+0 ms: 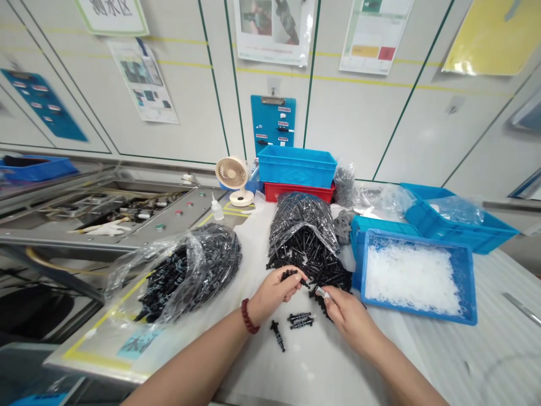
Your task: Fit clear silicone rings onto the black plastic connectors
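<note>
My left hand [275, 291] is closed around several slim black plastic fittings [302, 281], and one end of a fitting points right from the fingertips. Between the thumb and fingers of my right hand [347, 317] is a small whitish cylindrical piece [322, 292], close to that end but apart from it. Behind both hands, an open clear bag [302, 217] spills loose black fittings [306, 248] onto the table. Just in front of the hands lie a single fitting with grey rings [278, 336] and a pair of similar fittings [301, 320].
To the right, a tilted blue tray [470, 293] holds many small white rings [412, 276]. Another bag of black parts [198, 270] lies left. A fan [232, 173], a small bottle [217, 210] and a blue bin [296, 168] on a red one [276, 192] stand behind.
</note>
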Available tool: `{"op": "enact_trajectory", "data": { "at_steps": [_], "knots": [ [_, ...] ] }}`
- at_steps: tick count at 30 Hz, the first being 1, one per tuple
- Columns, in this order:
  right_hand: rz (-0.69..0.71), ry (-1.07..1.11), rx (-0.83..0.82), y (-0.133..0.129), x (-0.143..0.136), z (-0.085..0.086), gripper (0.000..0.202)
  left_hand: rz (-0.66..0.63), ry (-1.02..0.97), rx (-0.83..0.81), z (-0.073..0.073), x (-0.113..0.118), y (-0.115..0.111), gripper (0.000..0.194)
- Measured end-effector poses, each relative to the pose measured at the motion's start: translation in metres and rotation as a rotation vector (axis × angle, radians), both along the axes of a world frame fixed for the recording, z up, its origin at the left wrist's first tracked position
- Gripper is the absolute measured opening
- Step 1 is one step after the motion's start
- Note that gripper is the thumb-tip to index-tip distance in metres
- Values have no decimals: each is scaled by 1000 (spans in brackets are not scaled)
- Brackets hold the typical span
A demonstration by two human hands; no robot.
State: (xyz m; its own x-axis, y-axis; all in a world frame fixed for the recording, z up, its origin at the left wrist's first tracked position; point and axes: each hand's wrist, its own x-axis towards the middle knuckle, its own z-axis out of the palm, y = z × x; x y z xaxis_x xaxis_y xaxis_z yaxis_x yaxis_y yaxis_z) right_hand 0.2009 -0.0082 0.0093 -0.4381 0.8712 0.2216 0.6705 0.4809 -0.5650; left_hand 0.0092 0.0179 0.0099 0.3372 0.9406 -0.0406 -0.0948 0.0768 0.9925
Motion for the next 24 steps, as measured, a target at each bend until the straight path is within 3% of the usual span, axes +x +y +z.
{"op": "enact_trajectory", "data": {
  "at_steps": [10,19,24],
  "knots": [
    [-21,-152,-19,-1,3,6,23,-60,288,294,-1,-6,-7,12],
    [28,-233,-49,-4,0,6,23,-185,404,291,-3,-9,-4,5],
    [26,-293,-54,-3,-1,6,23,-186,551,393,-1,-8,-7,9]
  ]
}}
